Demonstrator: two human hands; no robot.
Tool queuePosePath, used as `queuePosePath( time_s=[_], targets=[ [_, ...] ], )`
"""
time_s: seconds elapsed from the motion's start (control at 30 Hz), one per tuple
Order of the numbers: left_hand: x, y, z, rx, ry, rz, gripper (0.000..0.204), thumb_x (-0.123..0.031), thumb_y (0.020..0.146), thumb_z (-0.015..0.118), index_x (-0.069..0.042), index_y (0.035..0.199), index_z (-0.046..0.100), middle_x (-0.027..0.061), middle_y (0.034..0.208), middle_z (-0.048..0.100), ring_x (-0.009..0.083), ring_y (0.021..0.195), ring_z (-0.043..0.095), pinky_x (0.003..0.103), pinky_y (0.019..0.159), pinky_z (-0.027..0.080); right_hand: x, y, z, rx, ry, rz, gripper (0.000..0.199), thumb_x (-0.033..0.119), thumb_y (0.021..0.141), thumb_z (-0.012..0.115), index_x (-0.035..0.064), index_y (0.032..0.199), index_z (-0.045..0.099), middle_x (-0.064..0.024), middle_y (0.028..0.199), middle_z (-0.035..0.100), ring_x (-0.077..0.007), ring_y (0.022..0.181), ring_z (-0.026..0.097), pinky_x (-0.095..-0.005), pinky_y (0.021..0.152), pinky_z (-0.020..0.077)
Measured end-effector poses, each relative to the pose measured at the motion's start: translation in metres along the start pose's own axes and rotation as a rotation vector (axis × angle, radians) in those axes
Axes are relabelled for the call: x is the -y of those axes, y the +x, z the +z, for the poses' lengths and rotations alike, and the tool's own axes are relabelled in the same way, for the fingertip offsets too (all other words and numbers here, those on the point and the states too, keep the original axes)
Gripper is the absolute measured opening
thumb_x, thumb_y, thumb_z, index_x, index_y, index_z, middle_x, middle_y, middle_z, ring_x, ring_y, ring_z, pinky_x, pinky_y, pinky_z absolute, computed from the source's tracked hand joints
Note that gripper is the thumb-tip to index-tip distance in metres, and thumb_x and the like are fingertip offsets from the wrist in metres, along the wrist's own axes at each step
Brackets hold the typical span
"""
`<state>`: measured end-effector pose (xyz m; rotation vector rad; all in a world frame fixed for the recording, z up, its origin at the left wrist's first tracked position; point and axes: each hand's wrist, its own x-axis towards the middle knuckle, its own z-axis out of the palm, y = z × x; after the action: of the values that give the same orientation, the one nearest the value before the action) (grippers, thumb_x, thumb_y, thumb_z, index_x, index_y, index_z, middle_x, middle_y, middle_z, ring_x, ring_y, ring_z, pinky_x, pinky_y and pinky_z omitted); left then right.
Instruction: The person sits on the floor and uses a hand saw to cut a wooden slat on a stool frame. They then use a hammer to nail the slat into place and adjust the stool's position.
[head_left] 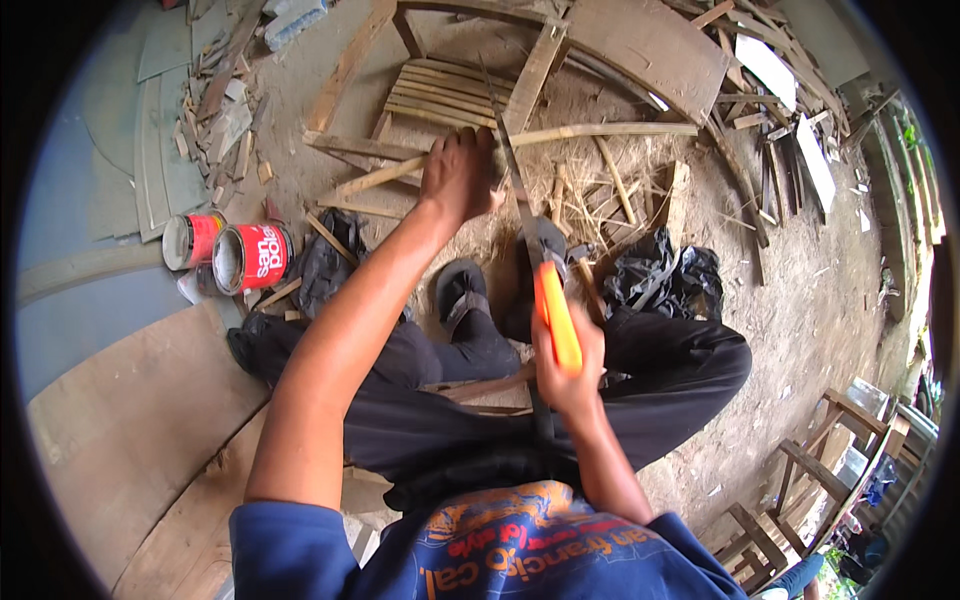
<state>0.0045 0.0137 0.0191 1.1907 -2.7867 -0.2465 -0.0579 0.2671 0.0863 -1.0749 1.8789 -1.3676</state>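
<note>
My right hand (574,372) is wrapped round the orange-yellow handle (557,322) of a handsaw. The long thin saw blade (521,196) points away from me and crosses a pale bamboo strip (610,130). Just left of the blade, my left hand (460,172) is closed over the strip, which juts out on both sides of it. Beneath the strip stands a wooden frame (531,80) with a slatted piece (440,92) inside it. My sandalled feet are below the saw.
Two red paint cans (266,257) stand at left, near black plastic bags (330,262). Another black bag (665,278) lies by my right knee. Shavings (590,200) litter the ground. Scrap wood is heaped at far left and far right. A wooden rack (815,470) stands at near right.
</note>
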Motion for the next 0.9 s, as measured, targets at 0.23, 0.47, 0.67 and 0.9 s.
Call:
queuePosePath(
  time_s=[0.23,0.47,0.67,0.9],
  targets=[
    [-0.011,0.008,-0.006,0.102,0.033,-0.031,0.062,-0.031,0.065,0.084,-0.003,0.113,0.056,0.0182,0.109,0.060,0.0347,0.105,0.060,0.046,0.095,0.047,-0.003,0.048,0.015,-0.035,0.080,-0.018,0.010,0.005,0.092,0.064,-0.0002,0.084,0.060,-0.0077,0.061,0.055,-0.0106,0.050,0.053,-0.0273,0.049,0.0414],
    [0.039,0.009,0.037,0.002,0.270,0.032,0.062,-0.030,0.064,0.085,-0.003,0.112,0.056,0.0159,0.106,0.060,0.0331,0.101,0.061,0.044,0.089,0.046,0.001,-0.039,-0.013,0.033,0.067,0.073,0.007,0.000,0.086,0.067,-0.0013,0.084,0.061,-0.0070,0.058,0.054,-0.0096,0.051,0.055,-0.0263,0.051,0.0440],
    [-0.013,0.013,-0.005,0.121,0.271,0.095,0.050,-0.037,0.068,0.082,0.000,0.099,0.066,0.0147,0.101,0.060,0.0323,0.100,0.061,0.044,0.089,0.049,-0.005,0.042,0.019,-0.059,0.042,-0.020,0.009,0.006,0.090,0.065,-0.0007,0.085,0.062,-0.0085,0.062,0.056,-0.0160,0.053,0.056,-0.0298,0.052,0.0434],
    [0.021,0.026,-0.001,0.229,-0.010,0.048,0.056,-0.037,0.063,0.088,-0.008,0.107,0.069,0.0161,0.103,0.067,0.0341,0.100,0.066,0.044,0.084,0.055,-0.035,0.045,0.021,-0.074,0.082,-0.024,0.010,0.008,0.090,0.066,-0.0017,0.089,0.063,-0.0096,0.067,0.057,-0.0159,0.059,0.054,-0.0304,0.057,0.0429]
  ],
)
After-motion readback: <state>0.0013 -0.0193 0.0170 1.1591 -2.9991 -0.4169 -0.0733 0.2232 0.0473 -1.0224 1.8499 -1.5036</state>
